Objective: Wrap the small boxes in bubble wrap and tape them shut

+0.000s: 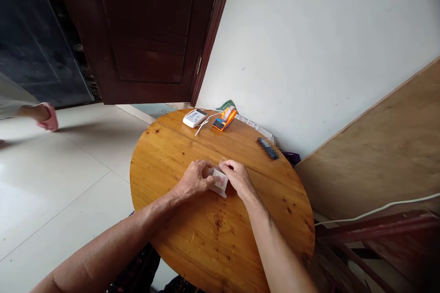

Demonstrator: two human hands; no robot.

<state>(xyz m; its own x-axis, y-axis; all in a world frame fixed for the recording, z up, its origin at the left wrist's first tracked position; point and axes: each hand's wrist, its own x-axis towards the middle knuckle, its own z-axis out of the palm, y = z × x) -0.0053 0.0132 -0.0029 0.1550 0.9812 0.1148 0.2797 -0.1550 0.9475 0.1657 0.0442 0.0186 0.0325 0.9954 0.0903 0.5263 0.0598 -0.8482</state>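
Observation:
Both of my hands meet near the middle of a round wooden table [220,238]. My left hand [193,179] has its fingers curled onto the left side of a small white packet with red print [220,181]. My right hand [238,176] pinches the packet's right side. The packet lies low on the tabletop between the two hands, partly hidden by my fingers.
At the table's far edge lie a white box [194,117] with a white cable, an orange and white pack [225,118] and a dark flat bar [268,148]. A white wall and a dark wooden door stand behind. Another person's foot in a pink slipper [46,118] is on the tiled floor at left. A wooden board leans at right.

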